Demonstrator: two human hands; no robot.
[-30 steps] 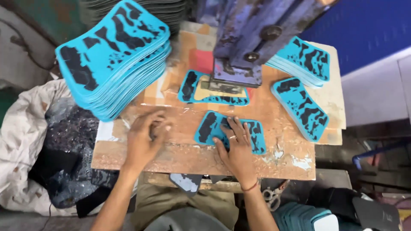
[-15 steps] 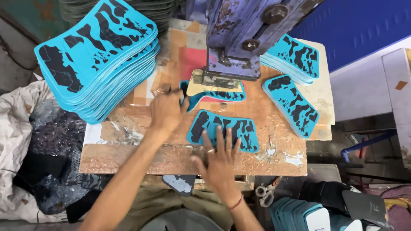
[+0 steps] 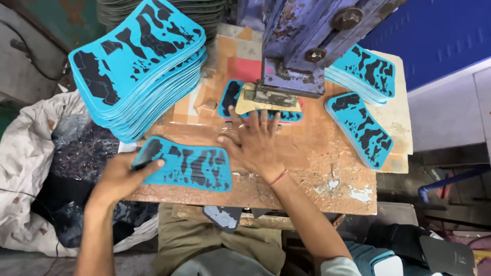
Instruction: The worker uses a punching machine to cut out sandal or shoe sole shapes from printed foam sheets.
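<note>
Two blue sheets matter to your hands at this moment: the loose printed sheet lying flat at the near edge of the table, and the sheet under the press, which pokes out from beneath the purple press head. Your left hand grasps the loose sheet at its left end, thumb on top over the dark corner, fingers under the edge. That sheet's long axis runs left to right along the table's front, so the rest of it stretches away from your left hand toward your right. Your right hand is released, lying flat with fingers spread on the bare table, fingertips touching or just short of the pressed sheet's near edge; you cannot tell which. Your right hand sits between the two sheets, nearer the press; your left hand is nearer the tall stack of uncut sheets.
</note>
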